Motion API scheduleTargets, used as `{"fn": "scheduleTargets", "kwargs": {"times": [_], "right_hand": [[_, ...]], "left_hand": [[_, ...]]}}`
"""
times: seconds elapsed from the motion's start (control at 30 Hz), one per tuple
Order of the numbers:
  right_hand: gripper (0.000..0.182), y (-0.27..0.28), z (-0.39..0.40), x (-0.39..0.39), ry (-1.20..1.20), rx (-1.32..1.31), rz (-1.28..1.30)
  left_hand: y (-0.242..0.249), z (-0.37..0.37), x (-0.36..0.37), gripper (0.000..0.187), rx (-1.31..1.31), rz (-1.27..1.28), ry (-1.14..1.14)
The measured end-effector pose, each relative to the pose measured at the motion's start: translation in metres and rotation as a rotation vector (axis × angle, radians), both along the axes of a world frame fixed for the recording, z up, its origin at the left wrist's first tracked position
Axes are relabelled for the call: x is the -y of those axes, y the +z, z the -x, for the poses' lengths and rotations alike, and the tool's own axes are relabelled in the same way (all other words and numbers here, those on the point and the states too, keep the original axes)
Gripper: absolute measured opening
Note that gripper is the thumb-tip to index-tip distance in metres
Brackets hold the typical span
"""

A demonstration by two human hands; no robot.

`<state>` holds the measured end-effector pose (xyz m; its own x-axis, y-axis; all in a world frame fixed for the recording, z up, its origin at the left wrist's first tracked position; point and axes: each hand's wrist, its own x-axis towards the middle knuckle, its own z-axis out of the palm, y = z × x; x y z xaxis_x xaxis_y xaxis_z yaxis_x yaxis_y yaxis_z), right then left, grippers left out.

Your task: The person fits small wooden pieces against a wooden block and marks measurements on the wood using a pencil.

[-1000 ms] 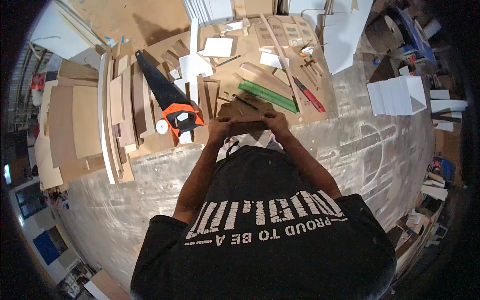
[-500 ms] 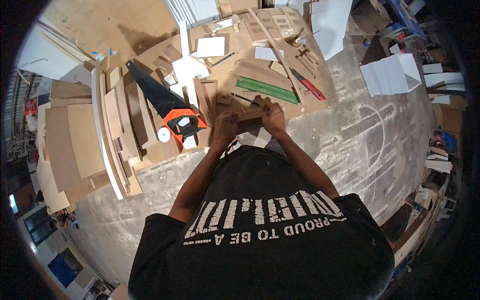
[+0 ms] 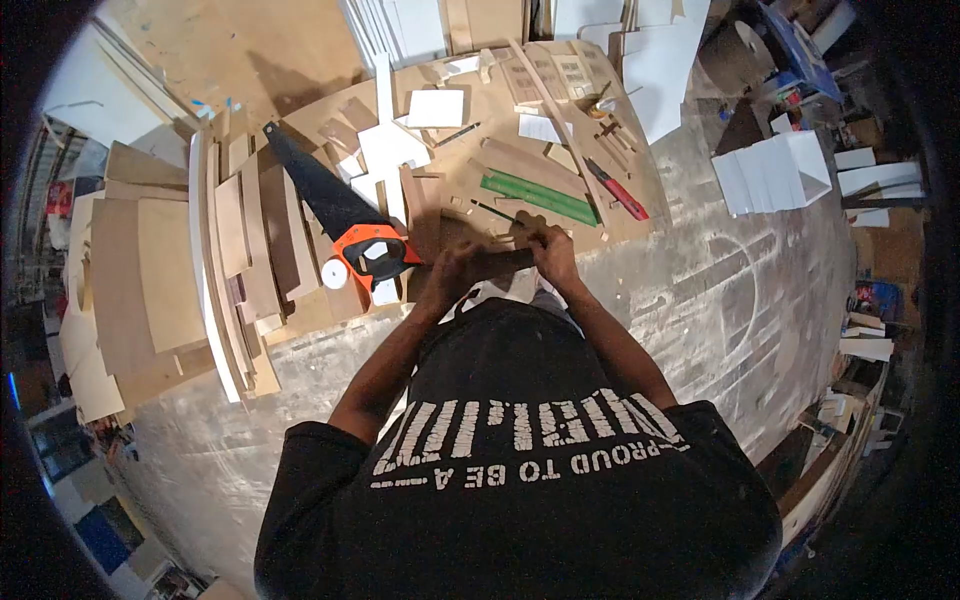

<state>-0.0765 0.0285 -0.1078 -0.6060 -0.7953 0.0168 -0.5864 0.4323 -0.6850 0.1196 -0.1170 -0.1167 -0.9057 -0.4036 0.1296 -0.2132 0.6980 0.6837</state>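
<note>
A brown piece of board point(image 3: 497, 262) is held between both hands just above the floor, in front of my chest. My left hand point(image 3: 450, 274) grips its left end with the fingers curled over the edge. My right hand point(image 3: 547, 248) clasps its right end, thumb on top. The piece sits tilted and partly hidden by my fingers. A black handsaw with an orange handle point(image 3: 340, 218) lies on the boards just left of my left hand. Beyond my right hand rests a thin dark pencil point(image 3: 493, 211).
A long green ruler point(image 3: 537, 197) and a red-handled tool point(image 3: 617, 192) lie on a big brown sheet point(image 3: 640, 170). Stacked wooden boards point(image 3: 190, 260) fill the left. White folded panels point(image 3: 775, 170) stand at the right. A small white roll point(image 3: 335, 273) sits by the saw handle.
Both hands have turned the board piece and drawn it slightly nearer and lower. The view has shifted a little; nothing on the floor moved.
</note>
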Motion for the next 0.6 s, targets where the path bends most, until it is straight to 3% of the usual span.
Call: {"fn": "scheduleTargets", "kwargs": {"times": [0.03, 0.1, 0.17, 0.27, 0.4, 0.6], "right_hand": [[0.016, -0.002, 0.000, 0.001, 0.001, 0.013, 0.018], [0.014, 0.000, 0.000, 0.003, -0.001, 0.040, 0.050], [0.014, 0.003, 0.000, 0.005, -0.044, 0.066, 0.049], [0.015, -0.011, 0.003, 0.006, -0.101, 0.015, -0.017], [0.020, -0.007, 0.010, 0.008, -0.083, -0.082, -0.111], [0.022, 0.000, 0.022, 0.009, -0.090, 0.159, -0.210]], "left_hand": [[0.000, 0.000, -0.008, 0.030, -0.081, 0.058, 0.056], [-0.001, 0.002, -0.018, 0.024, -0.117, -0.058, 0.237], [-0.009, 0.004, -0.027, 0.026, -0.017, -0.414, 0.489], [-0.009, 0.005, -0.033, 0.031, 0.058, -0.528, 0.654], [0.009, 0.014, -0.047, 0.032, 0.011, -0.555, 0.836], [0.018, 0.030, -0.054, 0.030, 0.052, -0.477, 0.944]]}}
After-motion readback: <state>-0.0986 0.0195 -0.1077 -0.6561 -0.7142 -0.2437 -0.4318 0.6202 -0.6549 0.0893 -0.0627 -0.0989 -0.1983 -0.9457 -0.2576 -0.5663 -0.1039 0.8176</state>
